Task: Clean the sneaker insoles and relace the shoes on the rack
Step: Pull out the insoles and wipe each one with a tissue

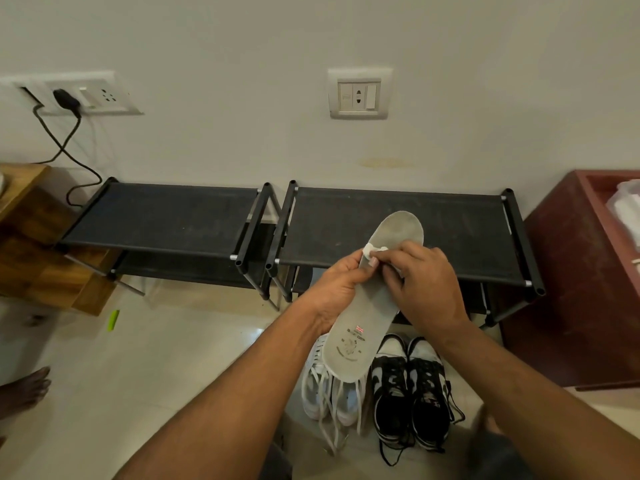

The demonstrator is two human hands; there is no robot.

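Grey insole (363,327) clasped along its left edge by the left hand (341,289); fingers (398,258) of the right hand (427,289) pinch a white wipe (372,249) against its forefoot surface. Beneath both hands, white sneakers (317,393) and black-and-white sneakers (412,393) stand on the floor

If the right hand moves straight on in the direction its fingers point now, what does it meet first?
Probably the left hand: the right hand points left across the insole, pressing a white wipe, and the left thumb grips the insole edge beside it.

A home entryway: shoe racks (398,230), wall sockets (359,95), tiled floor (156,358).
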